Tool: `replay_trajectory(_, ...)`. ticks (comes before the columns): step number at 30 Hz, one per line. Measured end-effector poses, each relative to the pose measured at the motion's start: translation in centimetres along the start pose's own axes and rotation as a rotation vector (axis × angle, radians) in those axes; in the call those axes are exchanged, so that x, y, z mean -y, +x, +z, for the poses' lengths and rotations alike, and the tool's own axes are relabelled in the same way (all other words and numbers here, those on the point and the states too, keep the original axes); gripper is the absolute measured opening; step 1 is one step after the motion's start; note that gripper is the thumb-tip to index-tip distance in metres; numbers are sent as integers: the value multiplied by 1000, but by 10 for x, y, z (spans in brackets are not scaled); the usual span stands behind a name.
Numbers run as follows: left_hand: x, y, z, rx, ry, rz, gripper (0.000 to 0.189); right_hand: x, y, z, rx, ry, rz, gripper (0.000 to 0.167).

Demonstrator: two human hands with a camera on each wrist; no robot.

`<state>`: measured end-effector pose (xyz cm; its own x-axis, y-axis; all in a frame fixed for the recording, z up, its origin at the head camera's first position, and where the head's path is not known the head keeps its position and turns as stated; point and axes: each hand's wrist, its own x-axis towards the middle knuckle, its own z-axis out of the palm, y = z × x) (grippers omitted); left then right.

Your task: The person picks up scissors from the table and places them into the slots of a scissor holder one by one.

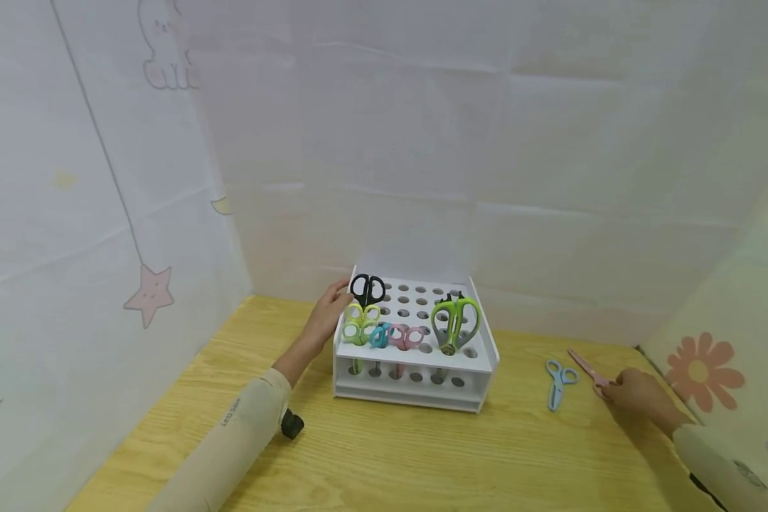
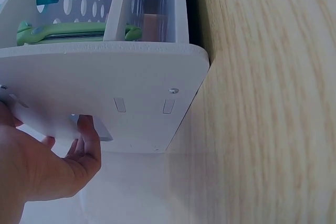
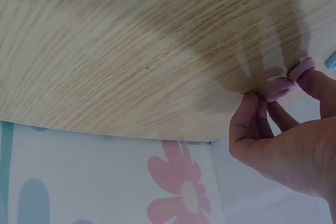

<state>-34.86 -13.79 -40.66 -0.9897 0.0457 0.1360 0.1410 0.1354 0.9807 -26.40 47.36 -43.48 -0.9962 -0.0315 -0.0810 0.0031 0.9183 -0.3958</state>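
A white two-tier rack (image 1: 416,363) with rows of round holes stands on the table. Black (image 1: 368,290), yellow-green, teal and pink scissors (image 1: 406,337) stand in its left part; green-and-grey scissors (image 1: 456,323) stand at its right. My left hand (image 1: 328,313) grips the rack's left side panel (image 2: 105,82), with curled fingers at the cutout in the left wrist view. Far to the right, my right hand (image 1: 640,395) pinches the handle loops of pink scissors (image 1: 589,370), whose blades point away and left. In the right wrist view, fingers and thumb hold the pink loops (image 3: 281,88).
Light blue scissors (image 1: 558,384) lie on the wooden table (image 1: 390,455) between the rack and my right hand. A printed white cloth (image 1: 371,163) hangs behind and at both sides. A small black object (image 1: 291,424) shows beside my left sleeve.
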Motion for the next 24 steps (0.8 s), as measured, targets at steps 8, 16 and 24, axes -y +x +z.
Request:
replay_trajectory(8,1,-1,0,17,-5,-3,52,-4,-2,-3,3,44,41,38)
replay_trajectory(16,-2,-1,0,23,-21,2,54,-2,-11,-8,-101,123,13,70)
replay_trajectory(24,-3,-1,-2,33,-26,-17,53,6,-14,-9,-178,159,-70,61)
